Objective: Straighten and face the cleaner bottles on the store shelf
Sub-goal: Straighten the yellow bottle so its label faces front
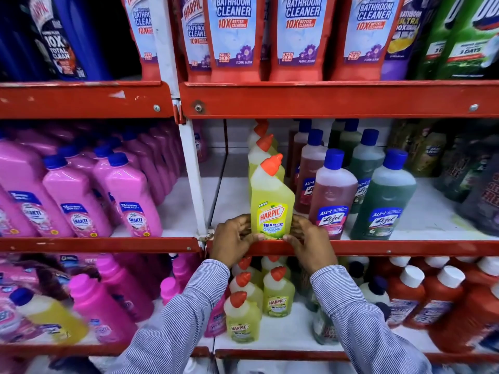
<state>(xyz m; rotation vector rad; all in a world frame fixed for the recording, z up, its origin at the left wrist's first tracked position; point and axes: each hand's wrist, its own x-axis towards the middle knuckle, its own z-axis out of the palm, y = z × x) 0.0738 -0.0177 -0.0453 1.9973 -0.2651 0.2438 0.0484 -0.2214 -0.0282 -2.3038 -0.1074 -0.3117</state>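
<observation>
A yellow-green Harpic bottle (271, 201) with an orange cap stands upright at the front edge of the middle shelf (378, 248), label facing me. My left hand (235, 238) grips its base from the left and my right hand (310, 241) grips it from the right. Two more of the same bottles (263, 149) line up behind it. To its right stand blue-capped Lizol bottles, a reddish one (333, 193) and a green one (383, 198), at the shelf front.
Pink Shakti bottles (129, 195) fill the middle shelf left of the white upright (193, 179). Red Harpic Bathroom Cleaner bottles (235, 36) stand on the top shelf. Below are small yellow-green Harpic bottles (278, 295), pink bottles and red white-capped bottles (437, 300).
</observation>
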